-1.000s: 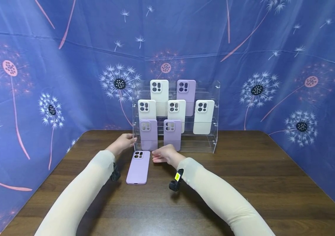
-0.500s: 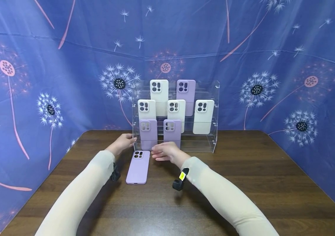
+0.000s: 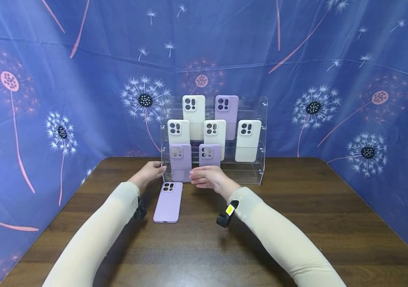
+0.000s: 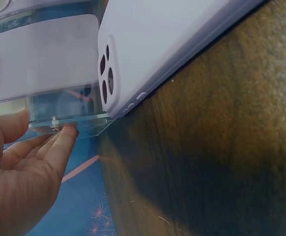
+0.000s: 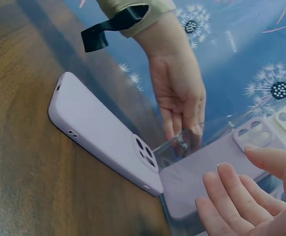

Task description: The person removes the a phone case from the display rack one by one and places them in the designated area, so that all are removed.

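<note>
A purple phone case [image 3: 168,203] lies back up on the table, its camera end by the front of a clear acrylic display stand [image 3: 241,175]. At the stand's left side panel, my left hand [image 3: 149,174] pinches the edge between thumb and fingers, plainest in the left wrist view. My right hand [image 3: 211,178] is in front of the stand's bottom tier, fingers extended and holding nothing. Its fingertips are near a standing purple case [image 3: 181,163], and it partly hides another purple case [image 3: 209,154]. Whether the right fingers touch anything, I cannot tell.
White cases [image 3: 178,135] stand on the middle tier, among them one at the right [image 3: 248,141]. On the top tier are a white case [image 3: 194,113] and a purple case [image 3: 227,115]. A blue dandelion-print cloth [image 3: 297,40] hangs behind the brown wooden table [image 3: 315,215].
My right hand has moved right and up, away from the corner of the lying purple case, and its fingers have straightened. My left hand and the cases have stayed in place.
</note>
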The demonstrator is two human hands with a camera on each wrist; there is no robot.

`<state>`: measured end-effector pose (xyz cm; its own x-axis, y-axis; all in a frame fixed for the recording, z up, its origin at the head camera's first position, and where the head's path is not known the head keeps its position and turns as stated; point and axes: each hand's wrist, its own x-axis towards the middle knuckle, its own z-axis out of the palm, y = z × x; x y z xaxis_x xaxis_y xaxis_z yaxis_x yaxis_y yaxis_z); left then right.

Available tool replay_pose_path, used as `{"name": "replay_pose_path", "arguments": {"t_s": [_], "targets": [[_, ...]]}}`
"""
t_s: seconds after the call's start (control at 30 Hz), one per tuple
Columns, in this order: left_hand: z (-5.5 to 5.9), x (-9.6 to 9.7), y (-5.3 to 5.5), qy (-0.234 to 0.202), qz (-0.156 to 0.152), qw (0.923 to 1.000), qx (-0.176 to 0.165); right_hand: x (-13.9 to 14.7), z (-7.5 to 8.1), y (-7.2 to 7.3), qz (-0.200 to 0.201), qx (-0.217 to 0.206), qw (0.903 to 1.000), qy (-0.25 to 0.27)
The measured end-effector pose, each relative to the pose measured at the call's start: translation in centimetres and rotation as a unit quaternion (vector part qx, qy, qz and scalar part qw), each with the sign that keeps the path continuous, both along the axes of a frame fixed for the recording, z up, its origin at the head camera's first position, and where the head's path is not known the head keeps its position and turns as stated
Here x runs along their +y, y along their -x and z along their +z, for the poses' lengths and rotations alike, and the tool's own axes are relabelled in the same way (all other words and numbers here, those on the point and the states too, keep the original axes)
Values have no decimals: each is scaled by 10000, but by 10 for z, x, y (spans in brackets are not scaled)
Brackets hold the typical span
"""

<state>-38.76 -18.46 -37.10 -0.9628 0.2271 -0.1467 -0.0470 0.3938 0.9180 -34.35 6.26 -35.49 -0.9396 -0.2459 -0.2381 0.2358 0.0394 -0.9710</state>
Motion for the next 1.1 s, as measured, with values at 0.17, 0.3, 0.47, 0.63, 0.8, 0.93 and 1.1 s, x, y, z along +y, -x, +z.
{"name": "replay_pose_path", "arguments": {"t_s": [0.17, 0.3, 0.47, 0.63, 0.8, 0.93, 1.1], "targets": [[1, -1, 0, 6, 20, 10000, -55, 6, 5, 2, -182, 83, 9998, 69], [2, -1, -1, -15, 64, 9999, -115, 11, 10, 3, -230, 131, 9995, 143], [0, 0, 0, -79, 85, 9999, -33, 19, 15, 5, -349, 214, 9991, 80], [-5, 1, 1, -231, 94, 9997, 81, 26, 20, 6, -607, 306, 9977, -64], [-6, 1, 0, -227, 118, 9997, 42, 34, 23, 9, -834, 314, 9960, 18], [-6, 1, 0, -255, 101, 9996, 11, 42, 25, 11, -1007, 373, 9941, 122], [-4, 0, 0, -198, 90, 9998, -12, 53, 27, 14, -1224, 502, 9910, 182]]}}
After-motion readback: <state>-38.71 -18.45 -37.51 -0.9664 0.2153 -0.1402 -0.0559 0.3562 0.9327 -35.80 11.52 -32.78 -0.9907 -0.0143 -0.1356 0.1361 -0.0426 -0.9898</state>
